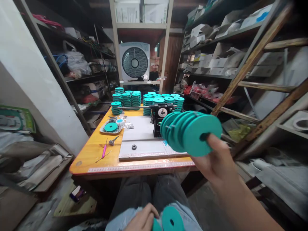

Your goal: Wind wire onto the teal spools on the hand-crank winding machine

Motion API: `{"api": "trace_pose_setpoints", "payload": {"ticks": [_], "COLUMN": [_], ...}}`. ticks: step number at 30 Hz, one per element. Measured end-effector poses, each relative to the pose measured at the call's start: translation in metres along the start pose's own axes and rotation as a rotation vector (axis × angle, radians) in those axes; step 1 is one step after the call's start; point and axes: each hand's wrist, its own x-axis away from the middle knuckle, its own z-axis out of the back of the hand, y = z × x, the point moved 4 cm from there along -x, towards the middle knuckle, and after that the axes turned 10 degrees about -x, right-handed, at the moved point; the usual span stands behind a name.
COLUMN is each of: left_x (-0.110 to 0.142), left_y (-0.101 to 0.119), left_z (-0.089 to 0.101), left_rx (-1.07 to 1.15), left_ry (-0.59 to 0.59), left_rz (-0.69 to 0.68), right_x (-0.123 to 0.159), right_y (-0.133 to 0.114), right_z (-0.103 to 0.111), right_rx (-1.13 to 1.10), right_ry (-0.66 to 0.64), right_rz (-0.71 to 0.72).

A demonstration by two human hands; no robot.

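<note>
Probably light, stiff, slick-faced: stack (pixel 192 134) is up in the air near the worktop's (pixel 89 157) right edge. Hold at bore and rims. Right hand (pixel 215 160) pinches it, thumb at bore; left hand (pixel 142 218) curled by lap spools (pixel 168 215), grip unclear.

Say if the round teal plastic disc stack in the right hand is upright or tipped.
Tipped: the disc stack lies sideways in the right hand, its holed end facing the camera.
</note>
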Motion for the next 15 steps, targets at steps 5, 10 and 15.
{"api": "trace_pose_setpoints", "payload": {"ticks": [5, 10, 15], "left_x": [0.025, 0.054, 0.056], "left_y": [-0.018, -0.007, 0.002], "left_z": [0.056, 0.105, 0.118], "left_rx": [0.218, 0.657, 0.848], "left_ry": [0.294, 0.611, 0.607], "left_rz": [-0.012, -0.023, -0.141], "right_x": [0.004, 0.021, 0.041], "right_y": [0.026, 0.047, 0.065], "right_z": [-0.007, -0.012, -0.014], "right_rx": [0.209, 0.338, 0.659], "right_ry": [-0.102, -0.202, -0.151], "right_rz": [-0.110, -0.017, 0.060]}}
